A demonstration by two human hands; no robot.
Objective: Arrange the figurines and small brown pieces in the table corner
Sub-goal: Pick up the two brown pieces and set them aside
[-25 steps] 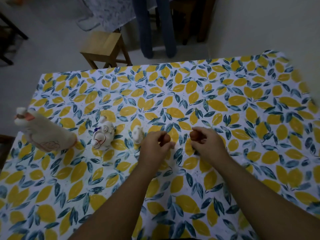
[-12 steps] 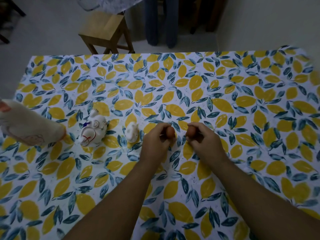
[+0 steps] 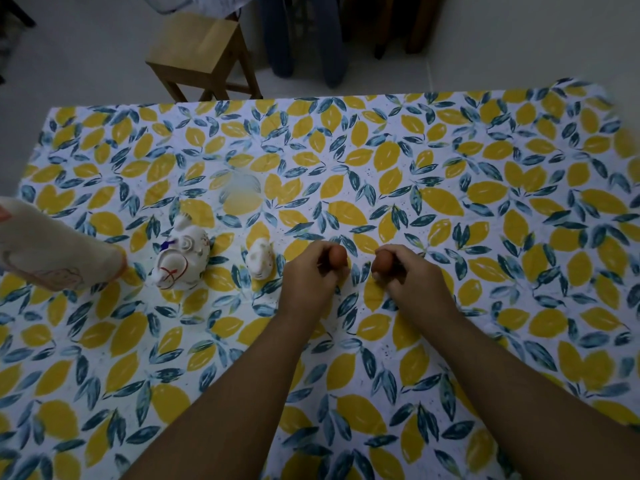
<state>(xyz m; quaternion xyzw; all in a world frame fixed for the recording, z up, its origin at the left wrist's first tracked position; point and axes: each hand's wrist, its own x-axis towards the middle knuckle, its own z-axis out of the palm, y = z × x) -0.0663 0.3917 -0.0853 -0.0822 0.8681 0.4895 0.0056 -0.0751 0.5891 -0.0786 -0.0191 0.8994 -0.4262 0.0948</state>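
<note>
Both hands had drawn closer: left hand [image 3: 311,275] pinched one brown piece [image 3: 337,255], right hand [image 3: 405,275] the other brown piece [image 3: 382,261], just above the worktop [image 3: 485,237]. Rounded, they could've rolled once released. Beyond-left, small figurine [image 3: 260,259] and rabbit figurine [image 3: 181,258] lay lengthwise, pointing near-left.

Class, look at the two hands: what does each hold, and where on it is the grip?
Each holds a small brown piece: left hand grips the left piece, right hand the right piece, fingertips around the near side.
</note>
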